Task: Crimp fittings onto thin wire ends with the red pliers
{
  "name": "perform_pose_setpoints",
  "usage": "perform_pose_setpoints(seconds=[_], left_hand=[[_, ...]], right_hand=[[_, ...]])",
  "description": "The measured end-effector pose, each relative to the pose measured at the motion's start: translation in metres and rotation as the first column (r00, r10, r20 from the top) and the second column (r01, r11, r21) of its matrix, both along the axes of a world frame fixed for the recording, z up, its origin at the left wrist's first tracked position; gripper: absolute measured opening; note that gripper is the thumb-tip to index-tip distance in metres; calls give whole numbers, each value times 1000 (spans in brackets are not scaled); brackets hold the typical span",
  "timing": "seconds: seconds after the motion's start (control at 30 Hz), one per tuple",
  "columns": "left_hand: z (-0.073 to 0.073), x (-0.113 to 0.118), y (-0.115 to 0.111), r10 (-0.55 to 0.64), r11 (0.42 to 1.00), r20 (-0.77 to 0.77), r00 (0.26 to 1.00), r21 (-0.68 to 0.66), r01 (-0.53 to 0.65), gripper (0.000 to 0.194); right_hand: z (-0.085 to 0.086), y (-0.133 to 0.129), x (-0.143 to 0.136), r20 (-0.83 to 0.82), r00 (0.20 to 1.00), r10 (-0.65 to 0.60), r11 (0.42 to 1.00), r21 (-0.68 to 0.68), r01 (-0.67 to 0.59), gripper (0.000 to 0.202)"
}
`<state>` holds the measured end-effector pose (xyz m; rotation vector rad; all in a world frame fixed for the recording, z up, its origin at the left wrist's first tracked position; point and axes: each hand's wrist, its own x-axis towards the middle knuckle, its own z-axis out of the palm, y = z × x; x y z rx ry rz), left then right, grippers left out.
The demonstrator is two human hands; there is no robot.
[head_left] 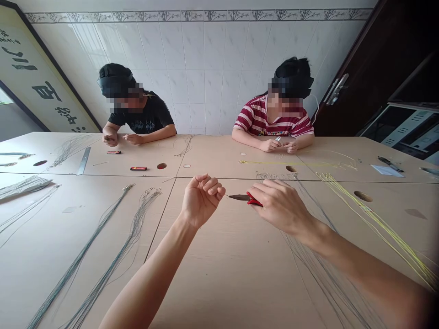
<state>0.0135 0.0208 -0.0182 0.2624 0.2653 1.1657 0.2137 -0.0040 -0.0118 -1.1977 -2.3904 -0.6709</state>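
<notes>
Over the middle of the table, my right hand (284, 203) is wrapped round red-handled pliers (240, 197). Their dark, narrow jaws point left, with the tip close to the fingers of my left hand (204, 198). That hand is closed, its fingers curled in a pinch; whatever it holds is too small to make out. Under my right forearm lies a bundle of thin grey wires (318, 269), their small end pieces heaped beyond my knuckles. Left of my left arm are two more bundles of grey-green wires (99, 228), (132, 237).
Yellow wires (370, 214) stretch along the right side. Across the table sit two people, one in a black shirt (147, 114), one in a striped shirt (254, 114). A steel ruler (84, 161), red markers (138, 168) and round table holes (362, 196) are also there.
</notes>
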Motion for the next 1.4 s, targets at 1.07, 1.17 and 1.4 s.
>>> perform_pose_setpoints(seconds=[1.07,1.17,1.4], left_hand=[[-7,5,-7,-45,982,-555,831,130,140,44],[-8,5,-6,-44,982,-560,828,129,139,45],[-10,3,-4,-42,983,-557,829,126,134,45]], right_hand=[[8,0,29,260,951,168,976,90,-197,27],[7,1,29,257,951,170,980,61,-191,28],[2,3,28,253,952,173,972,112,-206,27]])
